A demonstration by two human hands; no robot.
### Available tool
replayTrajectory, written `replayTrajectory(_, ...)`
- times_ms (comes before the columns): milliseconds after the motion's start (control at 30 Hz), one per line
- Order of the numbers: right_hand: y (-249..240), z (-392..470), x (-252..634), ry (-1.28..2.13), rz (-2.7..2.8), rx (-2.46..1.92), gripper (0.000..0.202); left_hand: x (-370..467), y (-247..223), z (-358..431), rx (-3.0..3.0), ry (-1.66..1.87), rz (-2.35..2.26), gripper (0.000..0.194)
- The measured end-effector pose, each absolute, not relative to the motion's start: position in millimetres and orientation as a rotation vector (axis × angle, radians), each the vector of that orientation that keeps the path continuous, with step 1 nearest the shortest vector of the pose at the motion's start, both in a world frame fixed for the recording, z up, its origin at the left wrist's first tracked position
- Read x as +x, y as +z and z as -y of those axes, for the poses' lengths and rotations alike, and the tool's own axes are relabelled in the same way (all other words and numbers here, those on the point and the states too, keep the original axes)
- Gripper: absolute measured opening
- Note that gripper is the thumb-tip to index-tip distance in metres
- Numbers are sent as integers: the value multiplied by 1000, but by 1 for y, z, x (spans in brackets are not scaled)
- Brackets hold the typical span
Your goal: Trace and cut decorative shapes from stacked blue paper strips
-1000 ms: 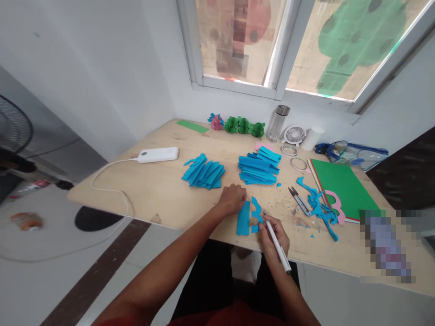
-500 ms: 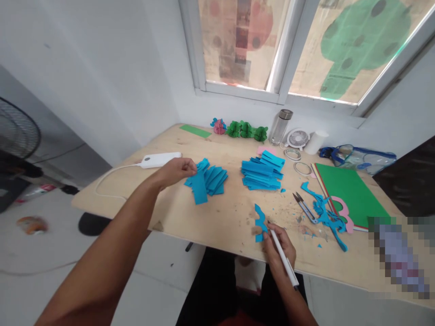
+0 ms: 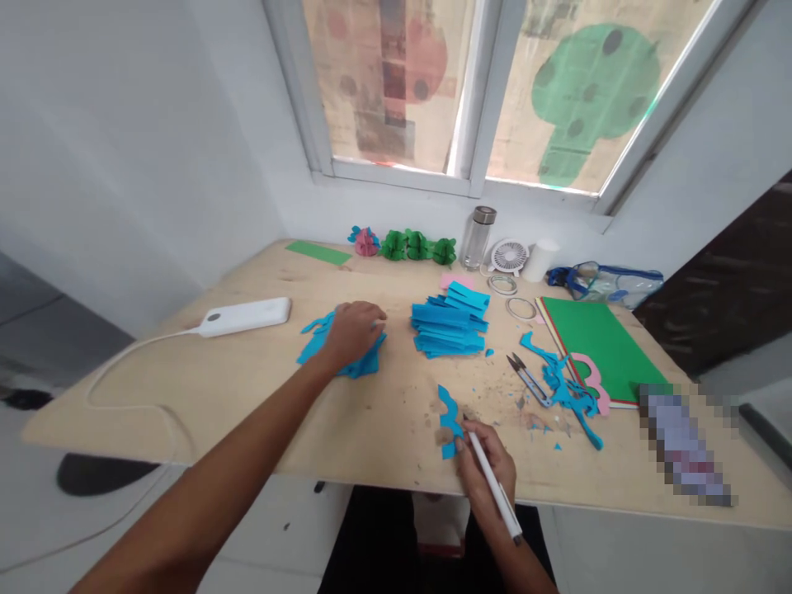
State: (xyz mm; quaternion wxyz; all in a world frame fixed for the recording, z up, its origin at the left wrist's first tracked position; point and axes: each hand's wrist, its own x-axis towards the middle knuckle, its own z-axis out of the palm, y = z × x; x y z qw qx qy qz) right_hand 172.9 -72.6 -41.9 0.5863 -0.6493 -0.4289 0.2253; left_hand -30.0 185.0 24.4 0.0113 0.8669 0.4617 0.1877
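Note:
My left hand (image 3: 355, 334) is over the left pile of blue paper pieces (image 3: 365, 363), palm down. Its fingertips are turned down and hidden, so any paper in them cannot be made out. My right hand (image 3: 492, 470) grips a white pen (image 3: 495, 483) whose tip points away from me. Next to the thumb of that hand is a small blue paper piece with a wavy cut edge (image 3: 449, 412), near the table's front edge. A second stack of blue paper strips (image 3: 449, 326) lies right of my left hand.
Scissors-like snips (image 3: 529, 381) and blue paper scraps (image 3: 560, 379) lie to the right, beside green sheets (image 3: 603, 342) and a pink cutout (image 3: 591, 381). A glass bottle (image 3: 478, 239), small fan (image 3: 509, 257) and green paper figures (image 3: 417, 245) line the back. A white power bank (image 3: 247, 317) with cable is left.
My left hand has moved from the far left edge of the left blue pile to over it, now covering much of it. My right hand still has the pen. The camera view has shifted.

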Motion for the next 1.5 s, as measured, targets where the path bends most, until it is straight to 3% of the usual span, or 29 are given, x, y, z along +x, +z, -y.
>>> replayTrajectory(367, -40, 72, 170, 448, 1055, -1484, 16, 82, 23, -193, 3121, 319, -1042, 22)
replayTrajectory(1000, -46, 71, 173, 493, 1002, -1460, 16, 81, 15, -173, 3164, 278, -1052, 24)
replayTrajectory(1333, -15, 81, 178, 546, 747, -1403, 21, 19, 9, -74, 2907, 776, -1232, 32)
replayTrajectory(1500, 1, 83, 186, 539, 763, -1445, 25, 0, -15, -32, 2846, 865, -926, 28)
